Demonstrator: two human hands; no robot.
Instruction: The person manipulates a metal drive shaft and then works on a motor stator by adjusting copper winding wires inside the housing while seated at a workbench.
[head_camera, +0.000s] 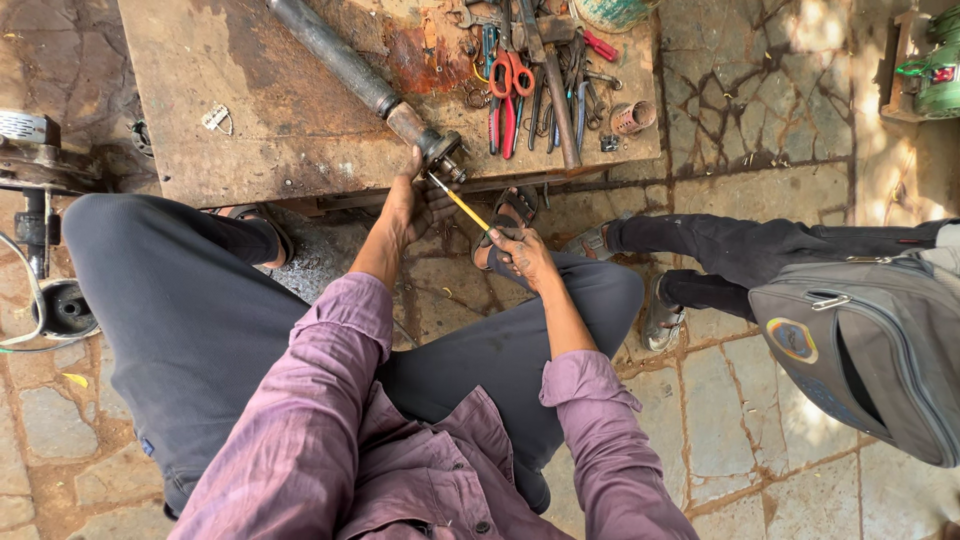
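Sleeves: two purple, creased cloth, over two dark-trousered knees.
Right hand (522, 256): closed around the handle end of a yellow screwdriver (459, 201), in front of the right knee.
Left hand (412, 205): palm low, fingers reaching up to the shaft's end at the table's near edge; whether it grips or only steadies, cannot tell.
Screwdriver: one, thin and straight, slanting up-left; its tip meets the shaft's end fitting.
Metal shaft (352, 72): one long grey tube, rusty brown collar near a dark flanged end, lying diagonally across the table and overhanging its near edge.
Table (250, 120): flat worn slab, rust-stained and scratched.
Tools (540, 85): a loose heap at the table's right, well apart from the hands; red-handled scissors (511, 76), pliers, spanners, a hammer.
Can (632, 117): one small ribbed tin on its side, beside the heap.
Other person: dark-trousered leg (740, 250) and grey bag (870, 340) to the right, on stone paving.
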